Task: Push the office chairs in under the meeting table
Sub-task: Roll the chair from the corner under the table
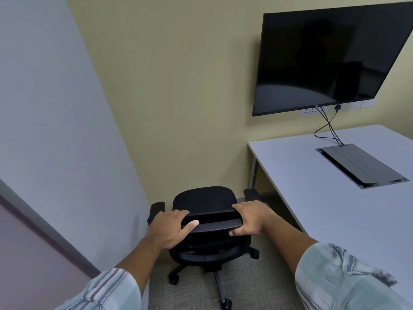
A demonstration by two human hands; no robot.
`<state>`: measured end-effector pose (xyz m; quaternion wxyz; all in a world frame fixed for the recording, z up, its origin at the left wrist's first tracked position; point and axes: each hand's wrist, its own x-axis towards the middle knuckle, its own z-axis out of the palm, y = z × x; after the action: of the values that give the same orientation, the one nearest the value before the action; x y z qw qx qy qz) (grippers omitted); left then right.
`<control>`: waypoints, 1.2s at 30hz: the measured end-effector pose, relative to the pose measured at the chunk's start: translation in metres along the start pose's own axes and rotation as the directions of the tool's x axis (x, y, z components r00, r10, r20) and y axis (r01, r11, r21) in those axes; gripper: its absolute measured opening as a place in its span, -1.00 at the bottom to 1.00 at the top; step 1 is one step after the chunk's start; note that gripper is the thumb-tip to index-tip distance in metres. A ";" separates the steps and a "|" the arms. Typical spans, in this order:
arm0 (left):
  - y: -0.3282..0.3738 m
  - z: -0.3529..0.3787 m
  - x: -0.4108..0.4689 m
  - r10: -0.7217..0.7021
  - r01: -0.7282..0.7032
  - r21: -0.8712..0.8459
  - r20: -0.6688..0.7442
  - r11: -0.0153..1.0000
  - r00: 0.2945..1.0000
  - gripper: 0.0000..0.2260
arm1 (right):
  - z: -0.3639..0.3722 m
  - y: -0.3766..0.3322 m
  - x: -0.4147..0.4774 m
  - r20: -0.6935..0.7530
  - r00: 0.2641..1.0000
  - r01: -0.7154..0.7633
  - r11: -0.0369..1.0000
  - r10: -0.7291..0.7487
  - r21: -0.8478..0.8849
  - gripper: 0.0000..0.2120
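Observation:
A black office chair [204,199] on castors stands on the carpet in the corner, left of the white meeting table [312,198]. Its seat faces the yellow wall, and it stands beside the table, not under it. My left hand [169,227] grips the left end of the backrest's top rail, thumb on the near side. On the rail's right end, my right hand [251,217] is closed the same way. The chair's right armrest [251,194] is close to the table's left edge.
A grey wall [55,130] runs close along the chair's left side, and the yellow wall [178,86] is just beyond it. A wall-mounted black screen [324,59] hangs above the table's far end. Cables drop from it into a grey cable box [359,166] in the tabletop.

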<state>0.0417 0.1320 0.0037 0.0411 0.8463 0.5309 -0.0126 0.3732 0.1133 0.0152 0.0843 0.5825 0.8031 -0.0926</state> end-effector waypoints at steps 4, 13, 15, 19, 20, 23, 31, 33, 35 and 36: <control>0.004 -0.004 0.003 0.029 -0.029 0.004 0.007 1.000 1.000 -0.11 | 0.005 0.003 -0.005 -0.078 0.997 0.013 1.000 -0.014 -0.015 -0.21; 0.010 0.001 0.002 0.067 -0.068 -0.023 -0.059 0.997 0.996 -0.12 | 0.018 0.006 -0.016 -0.189 0.982 0.022 0.999 -0.029 -0.040 -0.26; 0.009 0.003 0.004 0.072 -0.074 -0.034 -0.068 0.997 0.995 -0.15 | 0.020 0.006 -0.019 -0.188 0.982 0.006 0.999 -0.012 -0.035 -0.26; 0.001 0.002 0.011 0.100 -0.104 -0.040 -0.083 0.994 0.992 -0.12 | 0.020 0.001 -0.024 -0.198 0.980 -0.027 0.999 0.023 -0.019 -0.26; -0.003 0.002 0.012 0.115 -0.118 -0.039 -0.070 0.992 0.991 -0.12 | 0.022 -0.003 -0.026 -0.195 0.980 -0.036 0.999 0.033 -0.016 -0.26; -0.008 0.005 0.014 0.149 -0.151 -0.043 -0.045 0.988 0.988 -0.13 | 0.027 -0.012 -0.033 -0.216 0.974 -0.074 0.997 0.073 0.004 -0.22; -0.021 0.010 0.026 0.245 -0.245 -0.057 -0.016 0.968 0.969 -0.18 | 0.037 -0.033 -0.048 -0.244 0.953 -0.174 0.983 0.182 0.053 -0.26; -0.027 0.009 0.032 0.281 -0.280 -0.057 0.000 0.958 0.960 -0.20 | 0.039 -0.041 -0.050 -0.248 0.943 -0.211 0.975 0.222 0.070 -0.27; -0.033 0.008 0.037 0.304 -0.303 -0.064 0.005 0.951 0.953 -0.21 | 0.042 -0.050 -0.051 -0.252 0.933 -0.245 0.966 0.258 0.086 -0.26; -0.036 0.007 0.040 0.312 -0.311 -0.065 0.004 0.948 0.950 -0.21 | 0.042 -0.054 -0.051 -0.254 0.928 -0.258 0.962 0.273 0.093 -0.26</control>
<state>0.0272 0.1830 -0.0076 0.0733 0.9177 0.3903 0.0048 0.3387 0.0397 -0.0108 -0.0290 0.6952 0.7178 -0.0249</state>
